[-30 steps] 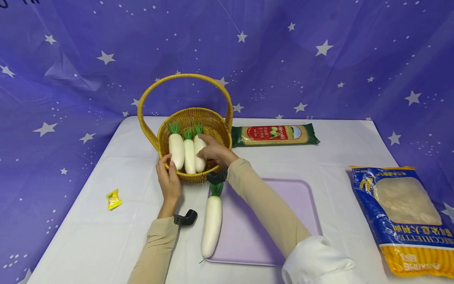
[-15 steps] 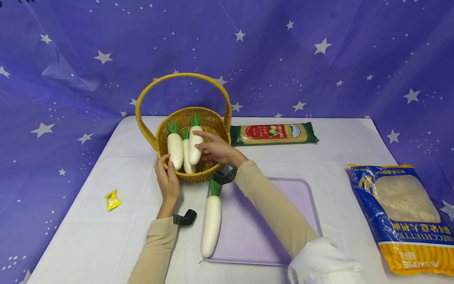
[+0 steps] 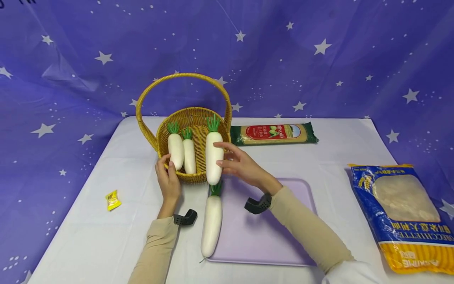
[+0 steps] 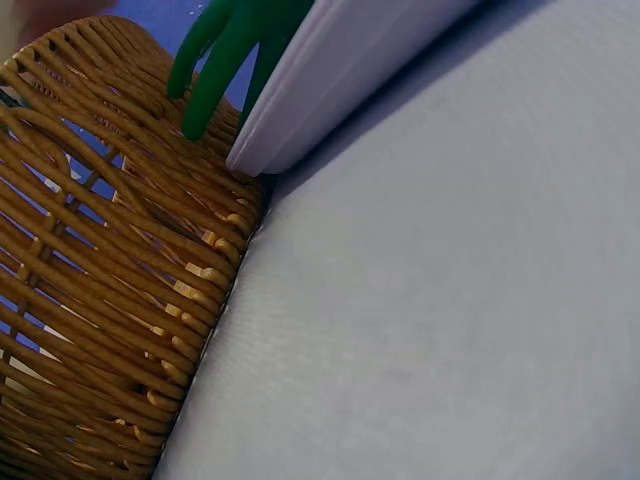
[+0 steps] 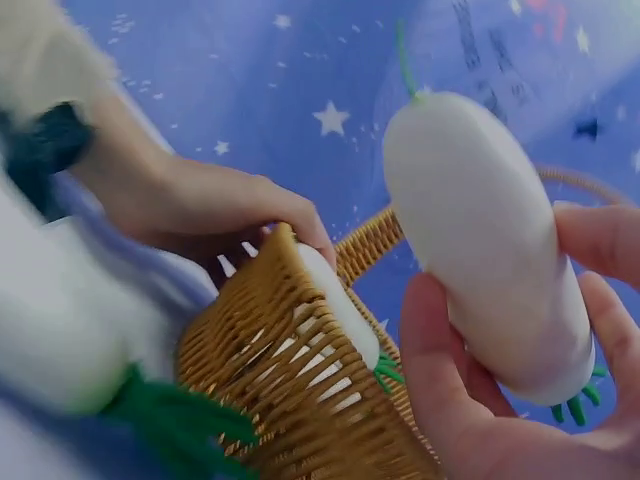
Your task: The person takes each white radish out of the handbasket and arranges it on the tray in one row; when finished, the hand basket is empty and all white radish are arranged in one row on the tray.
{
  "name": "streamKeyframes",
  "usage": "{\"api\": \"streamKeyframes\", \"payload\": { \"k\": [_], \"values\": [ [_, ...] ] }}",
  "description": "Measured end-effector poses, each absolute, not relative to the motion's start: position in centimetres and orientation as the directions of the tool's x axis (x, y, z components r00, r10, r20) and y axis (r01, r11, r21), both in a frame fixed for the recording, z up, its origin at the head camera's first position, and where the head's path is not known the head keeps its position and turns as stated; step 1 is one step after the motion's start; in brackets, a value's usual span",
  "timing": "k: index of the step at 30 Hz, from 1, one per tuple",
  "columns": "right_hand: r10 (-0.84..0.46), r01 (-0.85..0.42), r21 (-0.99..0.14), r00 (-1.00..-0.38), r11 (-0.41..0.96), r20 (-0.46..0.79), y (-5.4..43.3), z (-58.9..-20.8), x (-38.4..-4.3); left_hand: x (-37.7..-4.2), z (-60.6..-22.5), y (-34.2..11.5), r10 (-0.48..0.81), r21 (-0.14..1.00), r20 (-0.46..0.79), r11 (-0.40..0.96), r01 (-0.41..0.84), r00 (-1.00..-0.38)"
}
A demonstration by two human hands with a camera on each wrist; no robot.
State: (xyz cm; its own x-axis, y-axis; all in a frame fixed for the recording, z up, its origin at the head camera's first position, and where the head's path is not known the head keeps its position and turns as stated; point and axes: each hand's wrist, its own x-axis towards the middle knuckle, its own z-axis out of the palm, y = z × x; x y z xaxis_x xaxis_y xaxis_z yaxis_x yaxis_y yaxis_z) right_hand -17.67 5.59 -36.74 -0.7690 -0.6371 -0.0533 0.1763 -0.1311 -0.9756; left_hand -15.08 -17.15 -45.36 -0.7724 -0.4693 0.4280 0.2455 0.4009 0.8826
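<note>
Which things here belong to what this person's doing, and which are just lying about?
Seemingly in use:
right hand, holding a white radish
left hand, on the wicker basket
two radishes in the basket
lilac tray, fourth radish at its edge

Apparently lying about:
small yellow packet
green pasta packet
blue pasta bag

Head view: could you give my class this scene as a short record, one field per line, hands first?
Left hand: holds the basket by its rim
Right hand: grips a white radish
Basket contents: thicker radish, thinner radish
Purple tray: another radish along its left edge
Right of basket: green packet
Far right: blue-and-yellow packet
Left side: yellow-wrapped item
</note>
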Motion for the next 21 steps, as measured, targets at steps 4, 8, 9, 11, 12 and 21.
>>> {"api": "streamKeyframes", "payload": {
  "k": [4, 8, 9, 11, 12, 21],
  "values": [
    [-0.603, 0.035, -0.999, -0.798, -0.010, -0.022, 8.4, -37.0, -14.7, -15.1, -45.4, -17.1, -0.466, 0.879, 0.435, 0.405, 0.252, -0.771],
    [-0.576, -0.055, -0.990, -0.817, 0.132, -0.031, 10.8, -37.9, -12.0, -15.0, -45.4, -17.1, -0.465, 0.876, 0.440, 0.411, 0.253, -0.768],
    [-0.573, -0.067, -0.984, -0.818, 0.167, -0.042, 11.4, -38.2, -11.4, -15.0, -45.4, -17.1, -0.465, 0.876, 0.441, 0.411, 0.254, -0.768],
    [-0.577, -0.073, -0.973, -0.814, 0.220, -0.070, 12.5, -38.7, -10.4, -15.0, -45.4, -17.1, -0.466, 0.876, 0.441, 0.410, 0.255, -0.767],
    [-0.577, -0.068, -0.968, -0.812, 0.243, -0.088, 12.9, -39.0, -9.9, -15.0, -45.4, -17.1, -0.468, 0.877, 0.440, 0.407, 0.255, -0.767],
    [-0.549, -0.119, -0.927, -0.830, 0.354, -0.103, 14.7, -41.4, -6.4, -15.0, -45.4, -17.0, -0.472, 0.875, 0.446, 0.409, 0.259, -0.760]
  ]
}}
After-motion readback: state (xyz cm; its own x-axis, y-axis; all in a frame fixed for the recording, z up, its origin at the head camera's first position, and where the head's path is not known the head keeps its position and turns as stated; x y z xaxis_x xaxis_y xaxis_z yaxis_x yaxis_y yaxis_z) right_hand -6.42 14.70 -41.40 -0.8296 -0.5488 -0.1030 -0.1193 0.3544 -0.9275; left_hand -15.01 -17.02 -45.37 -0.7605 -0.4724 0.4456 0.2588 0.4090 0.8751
